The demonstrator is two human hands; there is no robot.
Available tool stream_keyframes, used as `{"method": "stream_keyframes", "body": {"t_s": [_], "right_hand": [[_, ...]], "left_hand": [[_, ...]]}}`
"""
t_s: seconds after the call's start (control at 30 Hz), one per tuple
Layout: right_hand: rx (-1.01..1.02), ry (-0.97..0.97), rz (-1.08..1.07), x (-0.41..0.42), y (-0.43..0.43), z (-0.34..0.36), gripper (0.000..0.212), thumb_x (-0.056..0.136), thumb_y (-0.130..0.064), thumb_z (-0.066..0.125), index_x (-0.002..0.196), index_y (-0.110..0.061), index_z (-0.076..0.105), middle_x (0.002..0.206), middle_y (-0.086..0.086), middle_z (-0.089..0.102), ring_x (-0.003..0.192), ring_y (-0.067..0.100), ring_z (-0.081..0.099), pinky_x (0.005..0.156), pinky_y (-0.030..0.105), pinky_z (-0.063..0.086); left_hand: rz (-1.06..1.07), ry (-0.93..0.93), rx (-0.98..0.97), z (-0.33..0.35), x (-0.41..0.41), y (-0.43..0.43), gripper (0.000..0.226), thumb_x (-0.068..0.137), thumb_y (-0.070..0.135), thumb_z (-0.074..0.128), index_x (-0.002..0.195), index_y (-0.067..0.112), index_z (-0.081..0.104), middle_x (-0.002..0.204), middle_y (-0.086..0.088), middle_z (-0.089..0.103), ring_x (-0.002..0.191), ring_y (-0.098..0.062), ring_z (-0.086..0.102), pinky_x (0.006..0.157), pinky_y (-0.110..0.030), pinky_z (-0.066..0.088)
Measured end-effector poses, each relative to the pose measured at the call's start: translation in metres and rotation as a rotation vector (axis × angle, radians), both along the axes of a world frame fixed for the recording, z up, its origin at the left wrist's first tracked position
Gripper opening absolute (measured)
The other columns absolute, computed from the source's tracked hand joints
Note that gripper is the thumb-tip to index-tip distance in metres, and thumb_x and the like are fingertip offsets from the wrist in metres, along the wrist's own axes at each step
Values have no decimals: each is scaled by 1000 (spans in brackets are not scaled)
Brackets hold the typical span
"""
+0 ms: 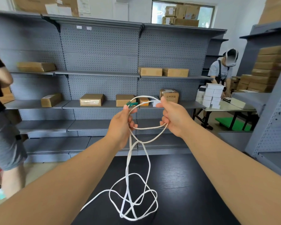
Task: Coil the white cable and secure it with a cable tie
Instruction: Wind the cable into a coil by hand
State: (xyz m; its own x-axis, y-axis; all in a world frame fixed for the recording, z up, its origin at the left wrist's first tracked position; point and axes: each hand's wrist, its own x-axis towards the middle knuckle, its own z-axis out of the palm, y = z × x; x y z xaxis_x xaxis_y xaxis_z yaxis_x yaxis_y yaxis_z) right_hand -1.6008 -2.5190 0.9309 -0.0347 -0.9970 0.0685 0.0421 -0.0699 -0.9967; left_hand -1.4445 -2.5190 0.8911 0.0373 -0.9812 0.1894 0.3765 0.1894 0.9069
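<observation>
A long white cable (147,158) hangs between my raised hands and trails down in loose tangled loops onto the black table (182,184). My left hand (122,125) grips the cable near its green-tipped end (131,103), which sticks up above my thumb. My right hand (173,117) holds the top of a loop, with strands running through my curled fingers. One loop arches between the two hands at shelf height. No cable tie is visible.
Grey pegboard shelving (101,62) with several cardboard boxes stands behind the table. One person (0,111) stands at the far left. Another person (224,70) works at a table with white boxes (213,95) at the right. Stacked cartons (266,69) fill the right shelf.
</observation>
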Motion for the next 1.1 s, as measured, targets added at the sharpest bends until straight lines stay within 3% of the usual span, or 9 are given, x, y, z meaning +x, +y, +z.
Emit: {"method": "stream_keyframes", "body": {"t_s": [0.1,0.23,0.33,0.43,0.63,0.77,0.83,0.93,1.1], "right_hand": [[15,-39,-9,-1,0,-1,31,95,-35,48,73,-13,53,51,-2,28,44,12,28,57,27,43],[74,-229,46,-4,-2,-4,37,92,-34,52,62,-15,45,43,-4,27,40,11,23,56,27,38],[81,-201,34,-6,-1,-4,38,88,-39,57,62,-16,43,37,-7,24,35,10,21,56,26,38],[46,-191,23,-10,-1,-7,35,90,-34,58,63,-15,43,34,-9,28,34,9,24,59,27,44],[74,-408,118,-15,-1,-11,30,95,-25,48,70,-9,51,41,-6,37,31,7,25,47,22,41],[32,-22,154,-15,6,-5,28,92,-32,53,82,-8,61,39,-7,23,35,8,22,56,24,43],[26,45,154,-17,8,-4,25,91,-28,55,81,-7,63,41,-5,25,39,9,26,59,24,46],[74,-114,142,-18,9,-4,24,92,-17,53,72,-5,59,49,-2,33,41,8,31,57,24,42],[155,-306,85,-10,9,-3,32,93,-27,52,65,-11,47,37,-6,31,32,8,19,52,23,33]], "left_hand": [[25,-127,-33,-4,7,-3,41,99,36,35,92,8,64,58,2,25,46,-8,31,58,-25,43],[-25,-197,-58,-6,17,-4,39,99,34,38,90,6,63,56,1,26,48,-11,32,61,-24,46],[-78,-208,-51,-4,21,-5,39,98,33,38,92,0,59,45,9,37,47,-11,35,63,-24,49],[-138,-215,-58,-2,26,-6,40,98,30,38,90,0,63,47,7,32,44,-10,36,64,-24,51],[-171,-229,-103,1,36,-12,28,99,22,39,79,6,52,53,4,35,44,-8,35,60,-22,49],[-163,-230,-103,0,39,-14,32,98,22,41,69,11,46,54,3,36,44,-8,35,59,-21,49],[-153,-310,-115,-2,44,-13,35,97,25,43,65,13,44,57,1,33,47,-10,33,63,-25,46],[-131,-457,-154,-2,49,-9,40,97,26,44,59,15,38,60,-2,26,53,-13,28,67,-30,38],[-163,-306,-95,4,41,-1,33,96,20,46,64,13,41,53,5,23,46,-8,25,60,-21,52]]}}
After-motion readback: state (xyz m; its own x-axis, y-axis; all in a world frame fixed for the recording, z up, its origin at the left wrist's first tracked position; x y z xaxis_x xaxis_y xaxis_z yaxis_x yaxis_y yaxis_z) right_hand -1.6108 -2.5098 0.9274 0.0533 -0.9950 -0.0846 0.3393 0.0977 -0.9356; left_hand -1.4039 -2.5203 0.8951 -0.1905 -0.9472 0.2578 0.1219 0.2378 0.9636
